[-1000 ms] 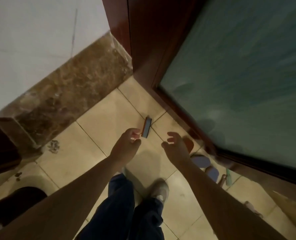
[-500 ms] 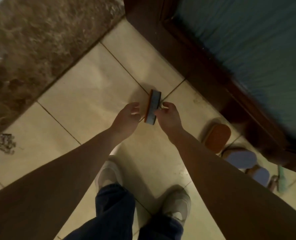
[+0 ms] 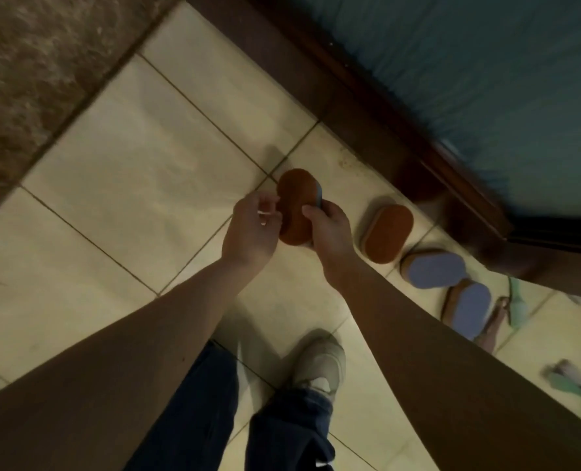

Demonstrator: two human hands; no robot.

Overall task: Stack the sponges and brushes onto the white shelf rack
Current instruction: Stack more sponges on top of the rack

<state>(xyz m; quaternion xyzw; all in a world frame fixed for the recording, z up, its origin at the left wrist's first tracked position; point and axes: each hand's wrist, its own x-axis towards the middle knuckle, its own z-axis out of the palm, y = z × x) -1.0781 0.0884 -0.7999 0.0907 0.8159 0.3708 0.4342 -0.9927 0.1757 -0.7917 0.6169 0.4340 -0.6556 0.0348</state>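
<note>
My right hand grips an oval sponge, orange on one face with a blue layer behind, held above the tiled floor. My left hand hovers just left of it, fingers loosely curled, fingertips close to the sponge's orange face. On the floor to the right lie three more sponges: one orange side up, two blue side up. Green brushes lie further right, blurred. The white shelf rack is not in view.
Beige floor tiles run under me. A brown marble skirting lines the top left. A dark wooden door frame with teal frosted glass runs along the right. My legs and one shoe are below.
The sponge stood on edge on the floor; my right hand took hold of it and turned its orange face toward me. The camera has dropped and swung right, showing more sponges.
</note>
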